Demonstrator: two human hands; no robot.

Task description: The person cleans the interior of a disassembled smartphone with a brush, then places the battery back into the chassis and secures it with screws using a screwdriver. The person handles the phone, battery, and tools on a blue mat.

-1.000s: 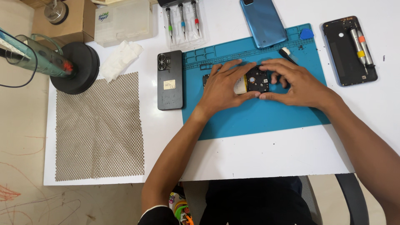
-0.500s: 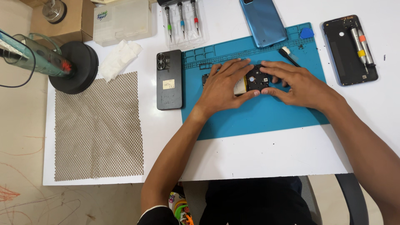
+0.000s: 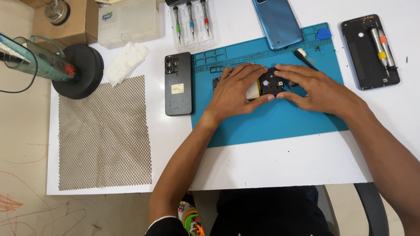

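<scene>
- The left hand (image 3: 236, 89) and right hand (image 3: 313, 87) are both pressing fingers around a small black phone part (image 3: 271, 83), holding it between them on the blue mat (image 3: 271, 118).
- A black phone (image 3: 178, 84) is lying face down just left of the mat on the white counter (image 3: 262, 161).
- Farther off, a blue phone (image 3: 277, 22) and screwdrivers (image 3: 191, 19) are resting.
- A mesh sheet (image 3: 103, 135) is lying far left.
</scene>
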